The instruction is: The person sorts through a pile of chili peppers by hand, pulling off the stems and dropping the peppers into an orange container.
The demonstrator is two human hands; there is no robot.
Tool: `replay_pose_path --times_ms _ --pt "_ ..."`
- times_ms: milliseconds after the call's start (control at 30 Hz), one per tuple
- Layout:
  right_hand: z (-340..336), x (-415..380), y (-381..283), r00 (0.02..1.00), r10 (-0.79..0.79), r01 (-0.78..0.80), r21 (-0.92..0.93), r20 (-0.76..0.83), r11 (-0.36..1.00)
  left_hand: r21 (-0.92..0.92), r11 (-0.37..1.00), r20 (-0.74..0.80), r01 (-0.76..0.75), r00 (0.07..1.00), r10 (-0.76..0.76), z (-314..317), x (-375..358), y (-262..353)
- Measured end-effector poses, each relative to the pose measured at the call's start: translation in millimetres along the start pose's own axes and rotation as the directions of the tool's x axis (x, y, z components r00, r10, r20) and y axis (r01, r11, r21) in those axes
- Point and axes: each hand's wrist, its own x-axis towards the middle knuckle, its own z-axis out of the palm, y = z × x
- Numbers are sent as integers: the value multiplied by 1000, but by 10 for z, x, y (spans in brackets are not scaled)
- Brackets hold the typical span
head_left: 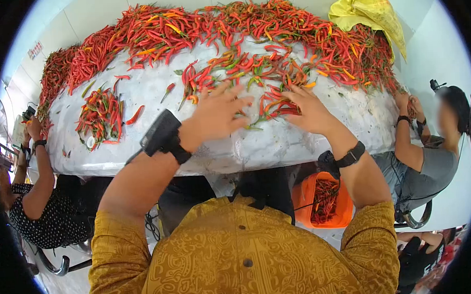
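Note:
Both of my hands reach over the table at a loose spread of red, orange and green chili peppers (253, 67). My left hand (218, 112) lies palm down with its fingers spread, somewhat blurred, at the left part of this spread. A few chilies show beside its fingertips. My right hand (308, 109) has its fingers stretched toward a small cluster of chilies (278, 104) between the two hands, and its fingertips reach the edge of the cluster. Neither hand shows a chili in its grip. Some peppers are hidden under the fingers.
A long heap of chilies (151, 32) lines the far side of the table (154, 98). A smaller pile (100, 116) lies at left. A yellow sack (369, 12) stands back right. An orange bin (301, 196) with chilies sits below. Co-workers sit at both sides.

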Motion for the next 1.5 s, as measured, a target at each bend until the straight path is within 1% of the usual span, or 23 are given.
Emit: replay_pose_path --times_ms 33,100,167,233,267,333,367,400,433,500,567,633,867,933,967,1067,1133,1167,1233,1367,1433,1467,1500 --pt "13 -15 15 998 30 -28 35 -50 999 -4 1000 0 2 1000 -2 12 -22 98" --pt "57 -97 1 998 -4 3 -23 -60 1000 -84 996 149 -31 988 43 5 -65 245" --pt "47 -151 2 997 -35 30 -78 -69 996 -70 997 133 -32 990 41 4 -68 211" --pt "-63 -173 16 976 -146 155 42 -159 987 -52 998 119 -32 992 38 -23 -74 144" --pt "-113 -151 56 977 -145 153 43 -157 987 -51 998 107 -31 994 36 -54 -76 106" --pt "-228 -56 197 979 -8 46 185 -202 982 -49 998 97 -31 995 35 -69 -53 23" --pt "-247 -20 293 979 -5 44 188 -202 981 -131 991 -11 -25 1000 23 -53 -35 -21" --pt "-244 15 410 955 27 11 124 -296 992 -212 977 -117 -27 993 2 -33 -18 -50" --pt "-233 58 515 920 51 -29 62 -388 998 -213 977 -115 -27 993 3 -15 3 -61" --pt "-203 177 687 940 77 -82 0 -333 997 -260 963 -342 -63 939 -30 20 42 -67" --pt "-91 268 844 955 107 -129 -62 -276 990 -253 964 -366 -79 931 -20 49 41 -71" --pt "3 330 871 962 44 -89 -157 -270 984 -246 965 -389 -91 921 -13 56 30 -83" --pt "-77 366 917 970 139 -167 -131 -201 977 -360 930 -450 -78 888 -100 78 14 -148" --pt "-213 337 834 963 269 -269 -233 -32 934 -370 926 -457 -77 883 -109 92 16 -158" --pt "-270 299 814 963 270 -269 -237 -30 934 -365 928 -467 -76 877 -112 90 18 -160" --pt "-386 206 798 945 322 -326 -218 -55 920 -361 930 -483 -67 867 -125 103 25 -174" --pt "-425 223 812 917 396 -394 42 -50 918 -361 930 -487 -64 864 -130 109 36 -181" --pt "-379 233 848 916 398 -396 41 -50 917 -368 928 -497 -66 857 -136 107 43 -186" --pt "-261 264 872 943 305 -257 289 -133 922 -375 925 -507 -68 850 -143 99 51 -185" --pt "-213 328 612 981 150 -109 289 -121 951 -384 919 -519 -83 843 -141 92 50 -181" --pt "-199 371 494 994 81 -79 43 -66 996 -387 918 -523 -87 841 -140 97 47 -188" --pt "-190 385 498 995 81 -78 44 -66 996 -386 919 -520 -81 842 -144 105 49 -194" --pt "-184 412 511 991 119 -122 -55 -54 991 -385 920 -518 -75 842 -149 109 51 -196"
